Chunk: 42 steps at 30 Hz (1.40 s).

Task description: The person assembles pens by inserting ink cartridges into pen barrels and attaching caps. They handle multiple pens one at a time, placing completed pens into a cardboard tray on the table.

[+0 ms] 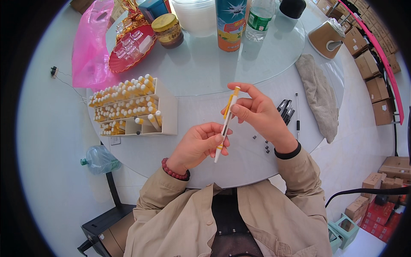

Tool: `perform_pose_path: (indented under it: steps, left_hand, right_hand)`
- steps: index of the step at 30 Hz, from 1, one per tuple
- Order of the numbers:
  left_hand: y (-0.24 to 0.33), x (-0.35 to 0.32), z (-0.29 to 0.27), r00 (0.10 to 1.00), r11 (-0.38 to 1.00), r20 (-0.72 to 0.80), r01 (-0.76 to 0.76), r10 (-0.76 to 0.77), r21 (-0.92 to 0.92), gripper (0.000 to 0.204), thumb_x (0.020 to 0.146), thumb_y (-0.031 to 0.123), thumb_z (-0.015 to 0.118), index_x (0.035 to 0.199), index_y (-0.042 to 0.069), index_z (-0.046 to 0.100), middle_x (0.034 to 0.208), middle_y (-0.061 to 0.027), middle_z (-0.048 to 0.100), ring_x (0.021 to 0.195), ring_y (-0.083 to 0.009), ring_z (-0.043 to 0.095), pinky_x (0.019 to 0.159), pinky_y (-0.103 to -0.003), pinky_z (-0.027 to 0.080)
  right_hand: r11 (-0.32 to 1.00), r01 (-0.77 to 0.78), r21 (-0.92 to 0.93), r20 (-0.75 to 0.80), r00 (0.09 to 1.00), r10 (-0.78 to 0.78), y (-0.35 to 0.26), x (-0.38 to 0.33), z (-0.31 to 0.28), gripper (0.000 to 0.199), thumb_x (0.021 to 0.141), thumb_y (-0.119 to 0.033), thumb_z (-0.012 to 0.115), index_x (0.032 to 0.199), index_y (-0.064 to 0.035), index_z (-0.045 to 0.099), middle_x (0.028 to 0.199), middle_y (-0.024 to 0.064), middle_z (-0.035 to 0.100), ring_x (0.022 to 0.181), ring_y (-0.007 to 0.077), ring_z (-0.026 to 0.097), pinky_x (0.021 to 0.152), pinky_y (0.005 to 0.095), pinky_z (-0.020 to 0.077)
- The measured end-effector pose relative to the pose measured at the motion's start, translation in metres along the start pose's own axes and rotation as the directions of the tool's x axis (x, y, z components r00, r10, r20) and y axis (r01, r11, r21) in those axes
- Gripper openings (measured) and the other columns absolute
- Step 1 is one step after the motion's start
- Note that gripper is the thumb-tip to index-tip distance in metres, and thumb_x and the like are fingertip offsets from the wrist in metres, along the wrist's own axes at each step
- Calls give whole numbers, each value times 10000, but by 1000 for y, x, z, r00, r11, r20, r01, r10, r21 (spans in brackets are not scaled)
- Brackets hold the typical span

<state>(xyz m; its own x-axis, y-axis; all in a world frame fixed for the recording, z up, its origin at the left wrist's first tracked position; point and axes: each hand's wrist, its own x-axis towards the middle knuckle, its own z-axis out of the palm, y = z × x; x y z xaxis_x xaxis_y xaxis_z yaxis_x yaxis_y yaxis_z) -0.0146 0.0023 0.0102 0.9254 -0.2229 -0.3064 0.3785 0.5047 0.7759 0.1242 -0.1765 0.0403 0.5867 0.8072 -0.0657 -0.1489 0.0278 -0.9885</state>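
Observation:
A white and yellow click pen (225, 127) is held upright at a slant between my two hands, its white tip pointing down toward me. My left hand (199, 141) pinches the barrel near the lower end, thumb on top. Higher up, my right hand (259, 112) grips the upper barrel by the yellow clip, its index finger raised beside the yellow push button. To the left stands a stepped white holder (168, 113) packed with rows of similar yellow and white pens (124, 91). Right of my hands lie several black pens (286, 110) and small dark bits (267, 148).
A thin pen (297, 112) and a grey cloth (317, 96) lie at the right. At the back are a red tray (141, 53), a jar (168, 34), a spray can (231, 25), a water bottle (258, 21) and a kettle (326, 39). A pink bag (90, 51) hangs far left.

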Motion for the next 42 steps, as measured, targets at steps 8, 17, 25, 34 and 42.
perform_pose_path:
  steps: [8,17,25,34,42]
  left_hand:
    - [-5,5,-3,996,988,-56,-78,71,-131,222,1013,196,562,1156,27,563,1000,-70,636,879,-150,677,681,-220,535]
    - [-7,8,-3,961,947,-190,-238,198,-214,176,1029,169,528,1123,24,559,1074,-85,632,960,-151,651,813,-268,565]
    - [-9,9,-1,931,945,-300,-272,210,-181,190,1024,187,539,1161,61,582,1121,-52,621,1039,-136,617,828,-278,542]
    - [-11,8,-7,960,901,-225,-242,168,-360,184,984,142,605,1151,77,647,1032,-7,636,946,-97,598,722,-245,462]
    - [-12,9,-8,966,876,-152,-256,211,-409,195,980,113,609,1167,88,661,1048,-14,662,949,-91,598,711,-238,473]
  right_hand:
    - [999,-9,-42,-60,998,7,7,0,4,285,969,-171,638,1174,-15,518,897,31,669,842,96,643,707,252,505]
    - [916,65,-395,171,985,3,6,-8,10,300,890,-193,741,1004,-22,523,819,37,636,729,116,617,649,270,509]
    - [904,21,-427,71,997,10,8,-6,15,249,880,-96,707,1033,-26,524,784,59,649,701,153,632,643,293,519]
    - [893,207,-401,24,976,-215,7,-7,16,192,884,-61,701,1047,-5,616,925,34,670,834,90,632,702,232,512]
    - [953,267,-144,-58,959,-277,21,-2,25,187,863,-31,714,1042,-29,660,950,26,685,821,98,640,708,254,532]
